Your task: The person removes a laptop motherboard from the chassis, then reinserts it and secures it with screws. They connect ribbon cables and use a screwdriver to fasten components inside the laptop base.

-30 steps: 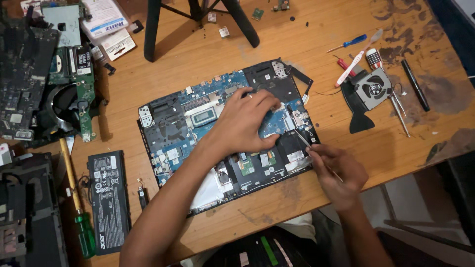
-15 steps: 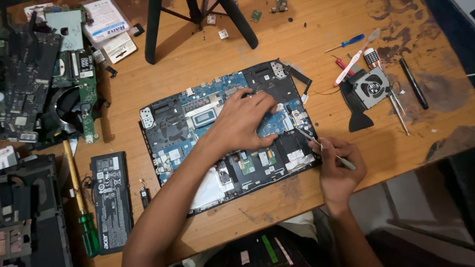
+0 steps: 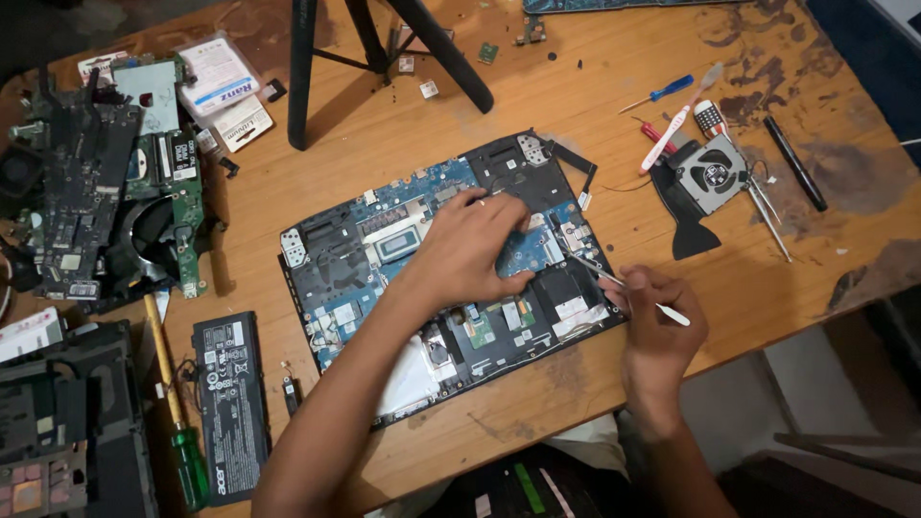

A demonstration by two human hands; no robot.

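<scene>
Right hand [image 3: 655, 321]: nearest, at table edge; fingers pinch a thin tool [image 3: 624, 286].
Tool: long axis slants, metal tip up-left onto the open laptop [image 3: 336, 264], white end down-right.
Left hand [image 3: 470, 251]: fingers spread, pressed flat on laptop's middle.
Beyond right: loose fan [image 3: 710, 175], screwdrivers [image 3: 662, 94].

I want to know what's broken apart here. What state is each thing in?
Laptop: opened up, circuit board bare.
Fan: taken out, lying on the table.
Battery: out, lying flat.
Green screwdriver: lying unused.
Left hand: pressing flat on the board.
Right hand: holding a thin tool, tip at the board.
</scene>
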